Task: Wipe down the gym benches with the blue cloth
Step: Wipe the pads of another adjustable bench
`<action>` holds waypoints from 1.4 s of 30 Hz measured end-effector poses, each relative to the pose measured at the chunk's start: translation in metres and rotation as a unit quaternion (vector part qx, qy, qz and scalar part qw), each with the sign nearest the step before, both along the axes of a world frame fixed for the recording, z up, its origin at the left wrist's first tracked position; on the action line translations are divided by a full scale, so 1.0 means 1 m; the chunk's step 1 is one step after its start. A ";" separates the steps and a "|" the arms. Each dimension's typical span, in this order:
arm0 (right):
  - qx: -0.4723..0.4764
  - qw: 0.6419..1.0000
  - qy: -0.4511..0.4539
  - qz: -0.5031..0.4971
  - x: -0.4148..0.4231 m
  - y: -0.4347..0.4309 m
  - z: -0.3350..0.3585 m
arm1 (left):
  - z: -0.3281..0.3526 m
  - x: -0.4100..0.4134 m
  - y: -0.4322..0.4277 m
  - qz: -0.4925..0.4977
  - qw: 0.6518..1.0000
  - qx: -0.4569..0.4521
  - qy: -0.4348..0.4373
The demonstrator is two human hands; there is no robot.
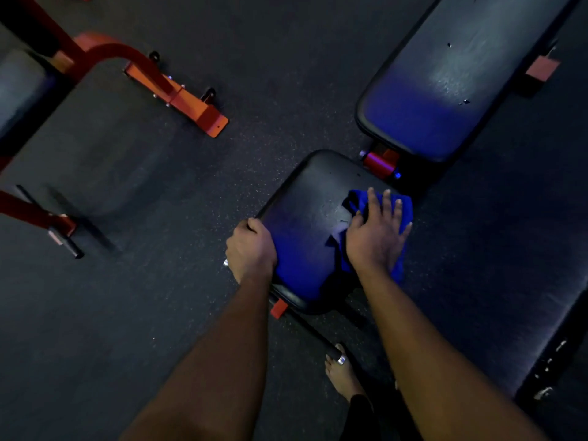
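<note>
At the centre of the view, just below the middle, we find the black seat [305,224] of a gym bench. Its long axis runs from 7 o'clock up to 1 o'clock. In line with it, the longer back pad [445,90] carries on toward 1 o'clock, apart from the seat by a short gap where a red bracket shows.

The blue cloth [358,200] lies bunched on the seat's 3 o'clock side. It stretches along that edge roughly from 12 to 6 o'clock, and its lower part hangs over the rim.

We see the right hand [375,237] lying flat on the cloth. Its fingers are straight and spread wide, pointing toward 12 o'clock, and the palm presses the fabric against the pad.

The left hand [251,249] grips the seat's 9 o'clock edge. Its fingers curl down round the rim and the knuckles face us. Both forearms reach in from 6 o'clock.

The speckled dark floor [286,90] surrounds the bench. At 10 o'clock stands an orange frame [178,90] belonging to other equipment, well apart from the seat. A second bench [509,281] crosses the view at 4 o'clock. A bare foot [342,374] stands on the floor at 6 o'clock, just beside the black bar under the seat.
</note>
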State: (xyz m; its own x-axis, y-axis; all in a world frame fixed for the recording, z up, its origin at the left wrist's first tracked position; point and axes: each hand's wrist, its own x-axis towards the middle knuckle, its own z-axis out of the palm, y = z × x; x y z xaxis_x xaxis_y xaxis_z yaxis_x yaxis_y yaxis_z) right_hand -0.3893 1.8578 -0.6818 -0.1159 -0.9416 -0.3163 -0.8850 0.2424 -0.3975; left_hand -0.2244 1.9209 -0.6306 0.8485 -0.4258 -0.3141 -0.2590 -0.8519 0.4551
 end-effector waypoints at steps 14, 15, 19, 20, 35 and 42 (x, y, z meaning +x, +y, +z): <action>-0.049 0.990 -0.007 0.133 -0.033 -0.011 -0.012 | 0.001 -0.002 -0.001 0.005 1.000 0.007 -0.003; -0.038 0.992 -0.012 0.120 -0.036 -0.021 -0.014 | 0.001 -0.001 -0.001 0.002 1.000 0.006 -0.003; 0.000 1.000 0.020 0.024 -0.011 -0.028 -0.009 | 0.001 -0.002 -0.001 0.005 1.000 0.004 -0.001; -0.027 0.998 0.015 0.053 -0.014 -0.024 -0.009 | 0.002 -0.002 -0.002 0.005 1.000 0.003 -0.001; 0.046 0.993 -0.037 0.102 -0.043 -0.099 -0.037 | -0.001 -0.005 -0.005 0.019 1.000 0.005 -0.009; 0.018 0.971 -0.071 0.228 -0.057 -0.101 -0.035 | -0.003 -0.004 -0.005 0.012 1.000 0.002 -0.020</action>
State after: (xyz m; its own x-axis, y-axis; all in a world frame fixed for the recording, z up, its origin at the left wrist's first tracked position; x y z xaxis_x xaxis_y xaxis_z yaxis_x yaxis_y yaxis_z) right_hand -0.4461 1.7567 -0.7166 0.3577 -0.8728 -0.3321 -0.8409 -0.1463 -0.5211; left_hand -0.2283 1.9156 -0.6333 0.8705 -0.4034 -0.2819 -0.2552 -0.8599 0.4422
